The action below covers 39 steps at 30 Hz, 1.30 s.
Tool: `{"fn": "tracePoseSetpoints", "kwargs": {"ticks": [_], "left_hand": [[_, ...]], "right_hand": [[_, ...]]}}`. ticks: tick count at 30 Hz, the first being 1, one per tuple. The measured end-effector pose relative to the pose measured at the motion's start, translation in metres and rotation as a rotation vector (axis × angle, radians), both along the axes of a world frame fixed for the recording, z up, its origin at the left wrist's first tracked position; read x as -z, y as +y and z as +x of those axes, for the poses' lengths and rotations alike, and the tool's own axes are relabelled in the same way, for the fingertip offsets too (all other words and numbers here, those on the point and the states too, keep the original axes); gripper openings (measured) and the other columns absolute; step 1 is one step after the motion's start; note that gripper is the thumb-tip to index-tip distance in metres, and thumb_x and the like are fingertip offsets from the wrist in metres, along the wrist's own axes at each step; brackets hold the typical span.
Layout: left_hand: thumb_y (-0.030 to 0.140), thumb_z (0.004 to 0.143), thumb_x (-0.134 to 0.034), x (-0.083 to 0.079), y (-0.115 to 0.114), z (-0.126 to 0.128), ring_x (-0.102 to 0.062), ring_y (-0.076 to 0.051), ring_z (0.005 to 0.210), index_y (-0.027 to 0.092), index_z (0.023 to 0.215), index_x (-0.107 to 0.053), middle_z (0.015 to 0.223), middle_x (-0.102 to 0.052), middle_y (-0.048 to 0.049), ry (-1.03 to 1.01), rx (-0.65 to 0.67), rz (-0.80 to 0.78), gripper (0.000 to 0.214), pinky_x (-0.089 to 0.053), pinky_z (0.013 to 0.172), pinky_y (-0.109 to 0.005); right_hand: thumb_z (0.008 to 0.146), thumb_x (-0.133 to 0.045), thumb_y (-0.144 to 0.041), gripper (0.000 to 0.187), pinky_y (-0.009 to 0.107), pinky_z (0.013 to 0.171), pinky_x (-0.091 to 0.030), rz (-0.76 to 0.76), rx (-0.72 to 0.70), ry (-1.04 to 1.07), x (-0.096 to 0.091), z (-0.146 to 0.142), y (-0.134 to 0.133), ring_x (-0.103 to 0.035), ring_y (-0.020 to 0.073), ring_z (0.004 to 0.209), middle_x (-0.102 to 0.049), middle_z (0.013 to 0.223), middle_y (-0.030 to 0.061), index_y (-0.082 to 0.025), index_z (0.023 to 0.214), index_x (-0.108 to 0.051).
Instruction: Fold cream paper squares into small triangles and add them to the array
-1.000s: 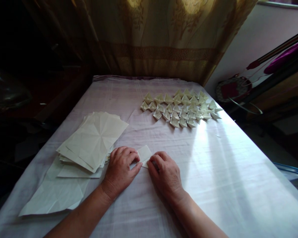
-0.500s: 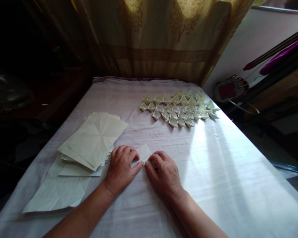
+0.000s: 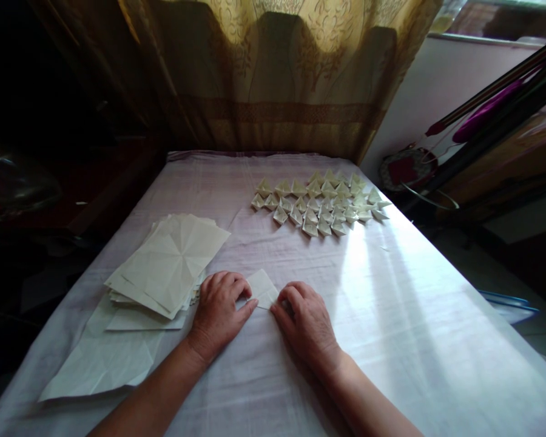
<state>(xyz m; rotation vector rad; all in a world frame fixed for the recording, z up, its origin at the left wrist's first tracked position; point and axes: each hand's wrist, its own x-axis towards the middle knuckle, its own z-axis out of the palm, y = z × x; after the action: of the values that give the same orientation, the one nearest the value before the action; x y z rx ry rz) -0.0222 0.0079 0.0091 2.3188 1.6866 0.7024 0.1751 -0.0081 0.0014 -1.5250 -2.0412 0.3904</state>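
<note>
A small folded piece of white paper point(image 3: 262, 287) lies on the cloth-covered table between my hands, one corner pointing away from me. My left hand point(image 3: 221, 308) pinches its left edge between thumb and fingers. At its right corner my right hand point(image 3: 304, 315) does the same, with fingers curled in. The fingers cover both side corners of the paper. Just left of my left hand is a stack of creased paper sheets point(image 3: 177, 255), with a larger creased sheet point(image 3: 97, 358) sticking out beneath it.
Rows of small folded paper boats point(image 3: 318, 206) stand at the far right of the table point(image 3: 391, 340). A patterned curtain point(image 3: 277, 73) hangs behind the far edge. Right of the table are a bag point(image 3: 409, 169) and a blue-edged object point(image 3: 509, 303).
Both hands have moved slightly apart, so more of the folded paper shows between them. The whole view has shifted a little.
</note>
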Motion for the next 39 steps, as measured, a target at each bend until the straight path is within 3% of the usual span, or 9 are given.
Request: {"fn": "tracePoseSetpoints", "kwargs": {"ticks": [6,10,15,18,23,28,35,39], "left_hand": [[0.021,0.079,-0.071,0.001,0.002,-0.003,-0.057,-0.023,0.097,0.024,0.079,-0.065,0.097,-0.068,-0.0006,-0.024,0.013,-0.021,0.006,-0.038,0.09,-0.04],[0.019,0.083,-0.066,0.003,0.003,-0.006,-0.058,-0.023,0.098,0.024,0.079,-0.067,0.1,-0.069,-0.0018,-0.037,0.041,-0.014,0.006,-0.04,0.09,-0.042],[0.009,0.087,-0.051,0.016,0.003,-0.013,-0.053,-0.026,0.121,0.022,0.111,-0.066,0.131,-0.063,-0.0089,-0.034,0.049,0.061,0.031,-0.039,0.101,-0.047],[0.009,0.087,-0.049,0.019,0.004,-0.014,-0.054,-0.025,0.121,0.022,0.12,-0.063,0.125,-0.067,-0.0074,-0.041,0.076,0.069,0.038,-0.038,0.104,-0.047],[0.004,0.077,-0.049,0.01,0.005,-0.016,-0.059,-0.022,0.105,0.026,0.111,-0.068,0.109,-0.07,-0.0024,-0.081,0.138,0.013,0.045,-0.042,0.096,-0.042],[0.001,0.066,-0.049,0.004,0.005,-0.022,-0.058,-0.021,0.104,0.029,0.109,-0.071,0.107,-0.068,-0.0012,-0.084,0.212,-0.036,0.055,-0.04,0.097,-0.04],[0.007,0.079,-0.055,0.006,0.005,-0.026,-0.06,-0.019,0.099,0.029,0.109,-0.072,0.104,-0.068,-0.0017,-0.075,0.234,0.016,0.041,-0.042,0.094,-0.038],[0.019,0.086,-0.061,0.002,0.003,-0.024,-0.059,-0.02,0.098,0.027,0.112,-0.07,0.103,-0.067,-0.0039,-0.027,0.281,0.043,0.029,-0.041,0.094,-0.04]], "right_hand": [[0.086,-0.064,-0.015,0.007,0.029,0.079,-0.042,0.04,-0.077,0.01,0.001,0.006,0.001,-0.057,0.0184,0.088,-0.064,0.092,0.0034,-0.02,0.082,-0.062],[0.09,-0.061,-0.017,0.009,0.029,0.076,-0.041,0.161,-0.13,-0.145,-0.001,0.004,-0.004,-0.056,0.0174,0.083,-0.065,0.092,0.0035,-0.021,0.084,-0.066],[0.09,-0.061,-0.017,0.013,0.026,0.066,-0.039,0.221,-0.128,-0.274,-0.004,-0.003,-0.01,-0.055,0.0157,0.074,-0.065,0.087,0.0026,-0.025,0.086,-0.071],[0.089,-0.062,-0.016,0.014,0.024,0.063,-0.039,0.189,-0.102,-0.285,-0.004,-0.002,-0.011,-0.057,0.0145,0.072,-0.066,0.087,0.0015,-0.026,0.09,-0.071],[0.087,-0.064,-0.015,0.016,0.025,0.063,-0.039,0.172,-0.088,-0.355,-0.004,0.003,-0.008,-0.059,0.0146,0.072,-0.068,0.089,0.0017,-0.028,0.093,-0.072],[0.086,-0.064,-0.014,0.018,0.026,0.063,-0.039,0.19,-0.079,-0.355,-0.004,0.007,-0.003,-0.059,0.0153,0.072,-0.068,0.089,0.0013,-0.028,0.092,-0.073],[0.089,-0.058,-0.015,0.018,0.026,0.06,-0.035,0.206,-0.022,-0.331,-0.004,0.004,0.001,-0.055,0.0145,0.069,-0.065,0.086,0.0027,-0.025,0.083,-0.072],[0.092,-0.053,-0.016,0.019,0.025,0.062,-0.038,0.204,-0.023,-0.311,-0.005,0.001,-0.005,-0.055,0.0141,0.068,-0.066,0.089,0.0024,-0.024,0.086,-0.069]]}}
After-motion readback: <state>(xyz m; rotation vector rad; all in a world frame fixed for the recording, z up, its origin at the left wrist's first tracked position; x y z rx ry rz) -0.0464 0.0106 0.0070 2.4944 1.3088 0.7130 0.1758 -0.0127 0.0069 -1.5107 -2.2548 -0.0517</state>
